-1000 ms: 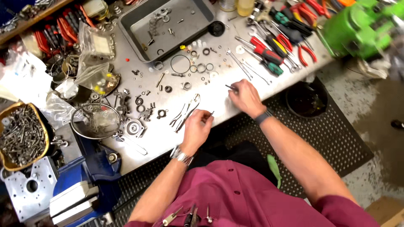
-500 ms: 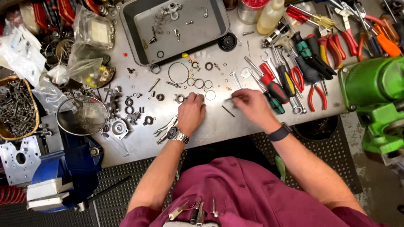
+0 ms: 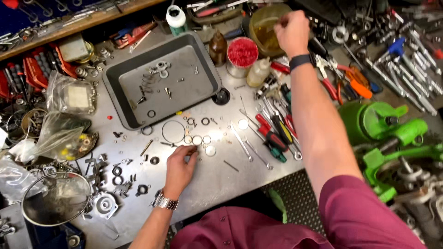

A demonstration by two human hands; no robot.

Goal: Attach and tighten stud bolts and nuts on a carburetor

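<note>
Your left hand (image 3: 179, 167) rests fingers-down on the bench, tips touching small washers (image 3: 197, 139), holding nothing. Your right hand (image 3: 290, 31) is fisted over the amber jar (image 3: 264, 25); can't tell what's pinched. Risk: the stretched forearm crosses the bottle (image 3: 257, 73) and could knock it over.
</note>
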